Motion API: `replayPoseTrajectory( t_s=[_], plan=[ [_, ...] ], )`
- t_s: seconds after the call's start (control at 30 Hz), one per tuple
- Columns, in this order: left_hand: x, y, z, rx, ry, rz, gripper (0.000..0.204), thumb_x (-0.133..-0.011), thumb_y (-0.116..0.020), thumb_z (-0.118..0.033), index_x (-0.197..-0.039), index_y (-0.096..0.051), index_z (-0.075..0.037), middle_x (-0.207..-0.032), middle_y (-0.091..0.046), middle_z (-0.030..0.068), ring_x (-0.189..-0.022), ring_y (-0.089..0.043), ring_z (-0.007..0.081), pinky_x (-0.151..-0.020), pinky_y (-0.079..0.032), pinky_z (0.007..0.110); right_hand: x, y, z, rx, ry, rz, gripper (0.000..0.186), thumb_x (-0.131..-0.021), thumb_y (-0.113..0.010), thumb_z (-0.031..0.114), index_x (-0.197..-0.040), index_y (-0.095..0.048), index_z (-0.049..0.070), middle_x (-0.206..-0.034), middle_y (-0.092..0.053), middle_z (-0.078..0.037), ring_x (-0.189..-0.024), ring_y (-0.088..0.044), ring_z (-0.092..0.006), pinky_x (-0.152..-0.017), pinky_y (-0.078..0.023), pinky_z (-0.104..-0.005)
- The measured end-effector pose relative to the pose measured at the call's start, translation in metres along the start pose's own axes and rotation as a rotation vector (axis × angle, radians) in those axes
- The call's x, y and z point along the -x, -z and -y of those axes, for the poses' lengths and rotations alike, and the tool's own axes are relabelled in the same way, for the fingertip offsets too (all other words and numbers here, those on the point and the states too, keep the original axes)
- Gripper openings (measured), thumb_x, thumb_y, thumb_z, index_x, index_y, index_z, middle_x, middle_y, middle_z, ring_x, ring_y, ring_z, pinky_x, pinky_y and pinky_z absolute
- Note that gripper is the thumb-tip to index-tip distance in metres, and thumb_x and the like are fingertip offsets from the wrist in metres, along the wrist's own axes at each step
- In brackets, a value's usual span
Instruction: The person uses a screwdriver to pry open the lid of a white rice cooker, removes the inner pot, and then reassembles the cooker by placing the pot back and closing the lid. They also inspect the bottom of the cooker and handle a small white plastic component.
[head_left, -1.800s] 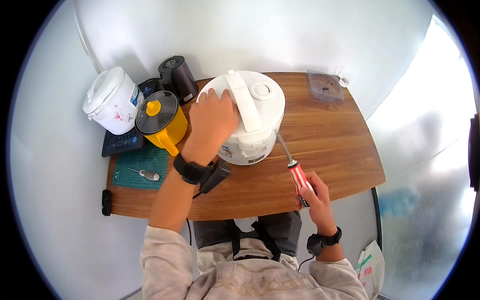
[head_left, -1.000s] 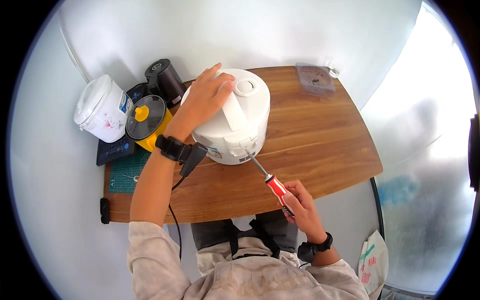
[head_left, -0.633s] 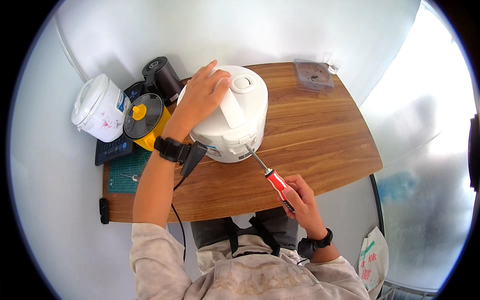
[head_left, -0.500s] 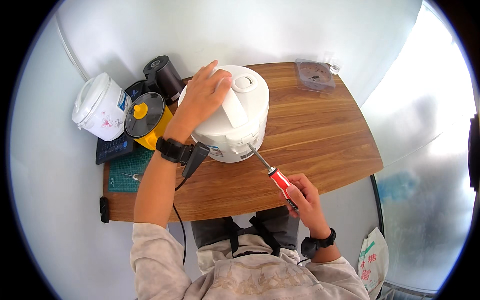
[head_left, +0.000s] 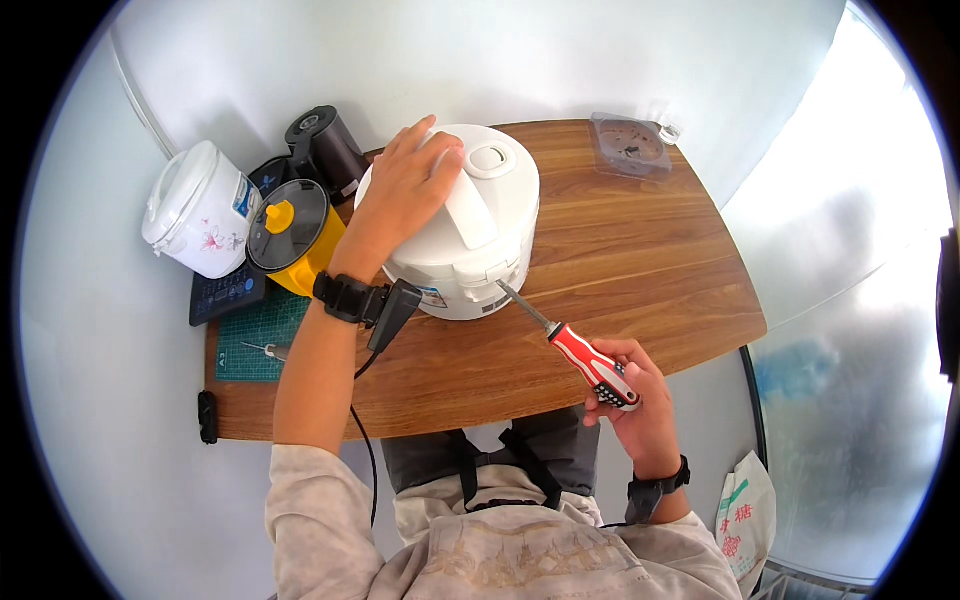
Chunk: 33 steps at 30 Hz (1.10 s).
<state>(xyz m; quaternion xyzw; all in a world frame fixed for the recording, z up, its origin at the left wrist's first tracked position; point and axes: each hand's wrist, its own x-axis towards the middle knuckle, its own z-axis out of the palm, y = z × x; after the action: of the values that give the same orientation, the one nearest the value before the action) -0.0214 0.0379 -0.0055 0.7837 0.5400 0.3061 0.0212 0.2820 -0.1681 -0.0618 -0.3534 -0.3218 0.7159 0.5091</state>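
A white rice cooker (head_left: 515, 225) stands on the wooden table, its lid handle slanting toward me. My left hand (head_left: 408, 185) lies over the far part of that handle, fingers bent across it. In my right hand (head_left: 640, 400) is a screwdriver (head_left: 580, 355) with a red, white and black handle, held by its butt end. Its metal shaft points up and left. The tip meets the cooker's front below the lid's edge, near the latch; I cannot tell whether it is inserted. Straps with black devices sit on both wrists.
Left of the cooker are a yellow pot (head_left: 290, 240) with a glass lid, a smaller white rice cooker (head_left: 200, 215), a dark kettle (head_left: 328, 150) and a black cooktop (head_left: 225, 295). A thin tool lies on a green cutting mat (head_left: 240, 340). A clear plastic tray (head_left: 630, 147) sits far right.
My right hand has moved right and slightly down along the screwdriver's handle, and the shaft lies at a flatter angle. My left hand stays on the cooker.
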Motion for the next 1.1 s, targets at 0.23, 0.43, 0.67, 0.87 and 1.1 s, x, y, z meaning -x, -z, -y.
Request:
replayPoseTrajectory(
  t_s=[0.23, 0.43, 0.67, 0.87, 1.1],
  plan=[
    [0.0, 0.0, -0.002, 0.03, 0.013, -0.014, 0.047, -0.107, -0.043, -0.041, -0.127, -0.068, -0.006, -0.155, -0.046, 0.024, -0.148, -0.037, 0.0371, -0.122, -0.027, 0.045, 0.006, -0.001, -0.011, -0.167, 0.031, 0.007, 0.046, -0.1, -0.051, 0.02, -0.14, -0.054, -0.002, -0.116, -0.066, -0.014, -0.091, -0.068, -0.0208, -0.079, -0.064, -0.0393],
    [0.001, 0.001, -0.004, 0.03, 0.023, -0.004, 0.047, -0.107, -0.043, -0.041, -0.127, -0.068, -0.007, -0.156, -0.046, 0.0242, -0.148, -0.037, 0.0371, -0.122, -0.028, 0.045, 0.003, -0.017, -0.018, 0.004, 0.141, -0.105, 0.046, -0.105, -0.048, 0.021, -0.147, -0.047, 0.001, -0.121, -0.068, -0.018, -0.089, -0.07, -0.0208, -0.076, -0.064, -0.0363],
    [0.001, 0.001, -0.003, 0.029, 0.015, -0.01, 0.047, -0.107, -0.043, -0.041, -0.127, -0.068, -0.007, -0.155, -0.047, 0.0237, -0.148, -0.038, 0.0369, -0.122, -0.028, 0.044, 0.004, -0.005, -0.029, 0.25, 0.208, -0.088, 0.034, -0.11, -0.045, 0.024, -0.133, -0.054, 0.0, -0.098, -0.073, -0.015, -0.068, -0.069, -0.0172, -0.06, -0.057, -0.0298],
    [0.0, 0.002, -0.004, 0.039, 0.006, -0.007, 0.047, -0.107, -0.043, -0.041, -0.127, -0.068, -0.007, -0.153, -0.048, 0.0239, -0.148, -0.038, 0.0368, -0.122, -0.028, 0.044, -0.002, -0.002, -0.036, 0.136, 0.244, -0.142, 0.033, -0.11, -0.046, 0.026, -0.124, -0.058, -0.001, -0.097, -0.072, -0.016, -0.068, -0.069, -0.0166, -0.06, -0.058, -0.0293],
    [0.0, -0.004, 0.001, -0.003, -0.004, -0.019, 0.045, -0.108, -0.042, -0.04, -0.124, -0.068, -0.006, -0.148, -0.053, 0.0224, -0.147, -0.038, 0.0374, -0.121, -0.028, 0.045, 0.002, -0.011, -0.037, 0.188, 0.239, -0.196, 0.028, -0.107, -0.052, 0.019, -0.126, -0.058, -0.001, -0.098, -0.071, -0.014, -0.071, -0.069, -0.0155, -0.063, -0.061, -0.0286]
  ],
)
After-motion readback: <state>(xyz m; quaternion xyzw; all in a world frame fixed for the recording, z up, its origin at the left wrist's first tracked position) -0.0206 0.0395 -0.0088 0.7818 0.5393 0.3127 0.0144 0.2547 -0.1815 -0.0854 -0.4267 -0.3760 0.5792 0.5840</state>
